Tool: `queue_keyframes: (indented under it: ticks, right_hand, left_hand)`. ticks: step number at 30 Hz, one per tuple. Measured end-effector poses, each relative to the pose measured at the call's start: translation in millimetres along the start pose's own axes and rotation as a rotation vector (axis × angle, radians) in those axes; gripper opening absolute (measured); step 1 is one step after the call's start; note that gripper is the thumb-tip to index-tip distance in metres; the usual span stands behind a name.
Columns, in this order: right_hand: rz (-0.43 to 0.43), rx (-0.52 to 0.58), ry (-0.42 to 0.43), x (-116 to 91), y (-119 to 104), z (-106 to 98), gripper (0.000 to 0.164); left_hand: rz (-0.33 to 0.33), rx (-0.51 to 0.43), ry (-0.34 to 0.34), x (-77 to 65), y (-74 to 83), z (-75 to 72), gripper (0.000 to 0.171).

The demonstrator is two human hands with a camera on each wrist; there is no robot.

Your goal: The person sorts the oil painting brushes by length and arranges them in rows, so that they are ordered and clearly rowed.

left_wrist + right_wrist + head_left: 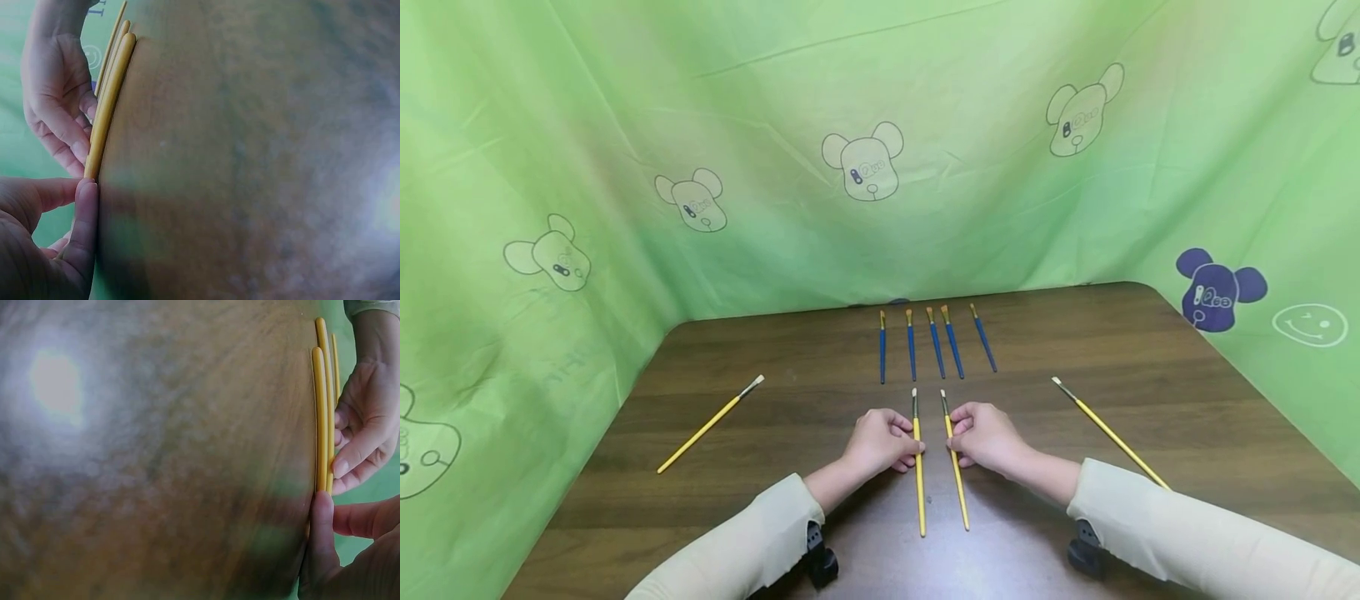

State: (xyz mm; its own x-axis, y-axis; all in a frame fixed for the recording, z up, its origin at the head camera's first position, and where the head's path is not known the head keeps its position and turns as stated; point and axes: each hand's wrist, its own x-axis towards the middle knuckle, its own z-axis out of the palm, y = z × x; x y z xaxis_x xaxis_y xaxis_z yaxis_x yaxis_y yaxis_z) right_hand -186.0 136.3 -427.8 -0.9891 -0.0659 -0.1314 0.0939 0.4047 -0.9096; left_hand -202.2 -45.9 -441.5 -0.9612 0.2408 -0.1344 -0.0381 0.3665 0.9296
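Observation:
Two yellow-handled paintbrushes lie side by side near the middle of the table in the head view, white bristles away from me. My left hand (880, 442) pinches the left paintbrush (921, 492) between thumb and finger. The right paintbrush (961, 496) is pinched by my right hand (992, 437) in the same way. A small gap separates the two brushes. In the left wrist view, the left thumb and a finger meet on the yellow handle (112, 103). The right wrist view shows the right thumb and finger at the other handle (320, 412).
A yellow paintbrush (707, 427) lies slanted at the left, and another (1108, 431) at the right, partly behind the right sleeve. Several blue-handled paintbrushes (934, 342) lie in a row towards the far edge. A green printed cloth (760, 208) hangs around the wooden table (820, 367).

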Motion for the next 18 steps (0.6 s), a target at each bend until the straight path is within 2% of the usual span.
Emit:
queue_keyframes:
  ticks: [18]
  right_hand:
    - [0.001,0.017,-0.011,-0.5,-2.2,-2.7,0.036]
  left_hand:
    - [-0.008,-0.008,0.0,-0.1,0.4,-1.3,0.023]
